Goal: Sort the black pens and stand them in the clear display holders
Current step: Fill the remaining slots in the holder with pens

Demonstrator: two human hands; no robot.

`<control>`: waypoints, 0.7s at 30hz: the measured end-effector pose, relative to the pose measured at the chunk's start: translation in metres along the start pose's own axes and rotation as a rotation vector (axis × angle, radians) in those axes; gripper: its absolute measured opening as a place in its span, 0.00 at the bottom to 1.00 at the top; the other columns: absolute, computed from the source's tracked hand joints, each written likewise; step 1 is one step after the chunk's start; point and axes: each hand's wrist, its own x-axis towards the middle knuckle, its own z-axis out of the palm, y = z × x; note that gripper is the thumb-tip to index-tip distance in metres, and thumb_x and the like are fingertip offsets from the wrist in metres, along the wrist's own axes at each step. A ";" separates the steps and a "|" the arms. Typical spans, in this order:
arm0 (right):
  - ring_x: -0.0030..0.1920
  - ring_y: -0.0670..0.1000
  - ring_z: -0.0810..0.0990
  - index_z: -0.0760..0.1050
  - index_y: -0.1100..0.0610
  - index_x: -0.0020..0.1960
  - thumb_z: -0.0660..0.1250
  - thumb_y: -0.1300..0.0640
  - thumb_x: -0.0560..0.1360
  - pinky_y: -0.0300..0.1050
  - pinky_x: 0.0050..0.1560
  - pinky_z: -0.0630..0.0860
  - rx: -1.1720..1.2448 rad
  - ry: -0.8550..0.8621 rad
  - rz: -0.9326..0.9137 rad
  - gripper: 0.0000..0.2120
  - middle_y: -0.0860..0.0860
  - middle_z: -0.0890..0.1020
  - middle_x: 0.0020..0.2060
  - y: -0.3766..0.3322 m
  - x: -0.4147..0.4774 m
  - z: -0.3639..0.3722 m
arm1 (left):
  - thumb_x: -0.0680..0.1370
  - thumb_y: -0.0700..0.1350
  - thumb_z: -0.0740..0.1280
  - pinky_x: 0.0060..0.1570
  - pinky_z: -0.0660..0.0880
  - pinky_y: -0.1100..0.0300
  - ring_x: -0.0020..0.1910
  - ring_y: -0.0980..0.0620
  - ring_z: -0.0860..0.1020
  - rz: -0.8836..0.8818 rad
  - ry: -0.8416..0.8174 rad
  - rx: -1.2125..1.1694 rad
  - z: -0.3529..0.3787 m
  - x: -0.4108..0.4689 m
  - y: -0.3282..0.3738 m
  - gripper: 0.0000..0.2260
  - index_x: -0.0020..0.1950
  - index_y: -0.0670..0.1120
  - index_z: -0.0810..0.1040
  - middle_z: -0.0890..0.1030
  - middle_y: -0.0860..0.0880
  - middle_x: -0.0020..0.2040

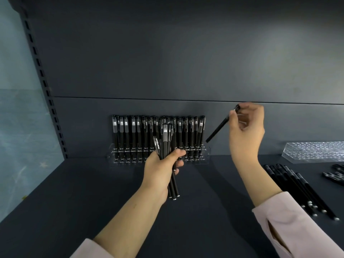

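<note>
Dark shelf [93,192], seen from above and in front. Clear holder [202,162] stands at the far edge against the back panel, filled across with a row of upright black pens [134,135], caps up.

Left hand [162,170] is closed around a bunch [166,144] of several pens, held roughly upright just in front of the holder's middle; barrel ends stick out below the fist.

Right hand [245,131] is raised to the right of the holder, fingers pinching one pen [219,127] near its top. That pen slants down-left, lower tip near the row's right end.

Loose pens [297,189] lie on the shelf at right. A second holder [314,151], clear, sits far right.
</note>
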 end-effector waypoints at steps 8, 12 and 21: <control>0.43 0.38 0.77 0.70 0.51 0.53 0.65 0.60 0.78 0.28 0.44 0.72 -0.092 -0.111 -0.020 0.07 0.47 0.79 0.45 0.016 -0.006 0.005 | 0.78 0.43 0.69 0.32 0.76 0.64 0.34 0.57 0.79 -0.034 -0.010 0.003 0.001 -0.002 0.001 0.06 0.54 0.43 0.79 0.87 0.50 0.45; 0.44 0.39 0.77 0.70 0.51 0.53 0.65 0.60 0.79 0.27 0.45 0.72 -0.099 -0.131 -0.024 0.06 0.46 0.79 0.45 0.015 -0.006 0.006 | 0.79 0.43 0.69 0.31 0.75 0.64 0.32 0.58 0.78 -0.046 -0.018 0.013 -0.001 -0.002 0.002 0.07 0.54 0.43 0.79 0.87 0.50 0.45; 0.44 0.50 0.79 0.76 0.58 0.55 0.66 0.60 0.78 0.50 0.47 0.79 -0.257 -0.241 -0.193 0.06 0.51 0.79 0.44 0.034 -0.005 0.010 | 0.79 0.42 0.67 0.33 0.73 0.62 0.33 0.56 0.78 -0.084 -0.027 -0.030 0.001 -0.010 0.009 0.08 0.57 0.41 0.79 0.87 0.48 0.46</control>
